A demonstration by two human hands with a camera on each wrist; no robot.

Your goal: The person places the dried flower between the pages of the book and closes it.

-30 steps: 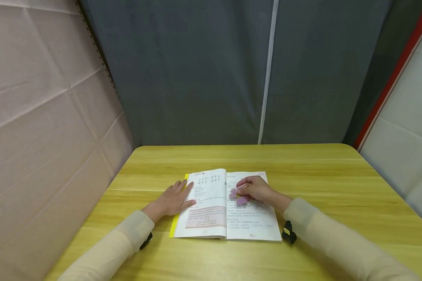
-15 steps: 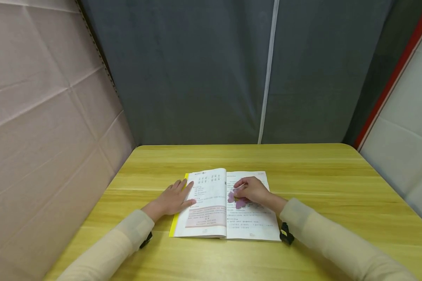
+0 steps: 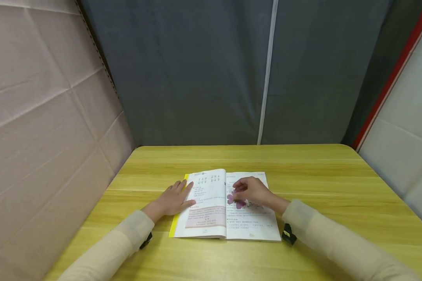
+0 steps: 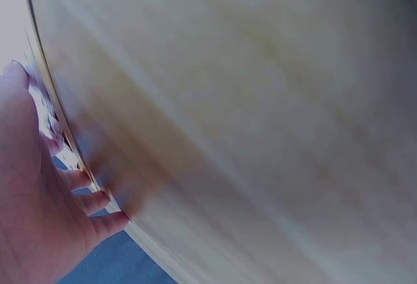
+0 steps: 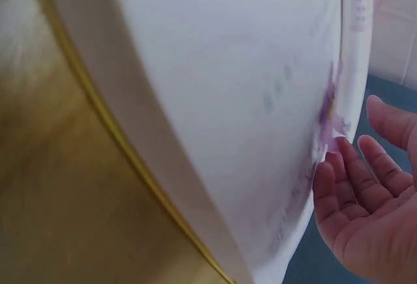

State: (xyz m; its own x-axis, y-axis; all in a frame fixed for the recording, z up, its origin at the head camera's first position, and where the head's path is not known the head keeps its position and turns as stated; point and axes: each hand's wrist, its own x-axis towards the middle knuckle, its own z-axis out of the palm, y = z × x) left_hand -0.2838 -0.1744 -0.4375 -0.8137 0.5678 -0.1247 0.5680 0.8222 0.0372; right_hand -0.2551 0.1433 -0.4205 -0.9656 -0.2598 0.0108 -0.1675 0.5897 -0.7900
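An open book (image 3: pixel 207 195) with printed pages and a yellow cover edge lies on the wooden table. My left hand (image 3: pixel 174 199) rests on the outer edge of its left page, fingers spread and straight. On the right page, close to the spine, lies a purple flower (image 3: pixel 236 200) with a yellow centre. Just over it is my right hand (image 3: pixel 254 190). In the right wrist view the thumb (image 5: pixel 386 120) stands apart from the loosely bent fingers. A fingertip is at the petals of the flower (image 5: pixel 331 111), and nothing is pinched.
The wooden table (image 3: pixel 302 168) stretches around the book on all sides. A dark grey curtain (image 3: pixel 197 78) hangs behind it. Pale fabric walls (image 3: pixel 49 128) stand at the left and right.
The right hand shifted slightly left with the flower, which was pinched and tilted. Now the flower lies flatter on the page and the thumb is away from it. The left hand stayed still.
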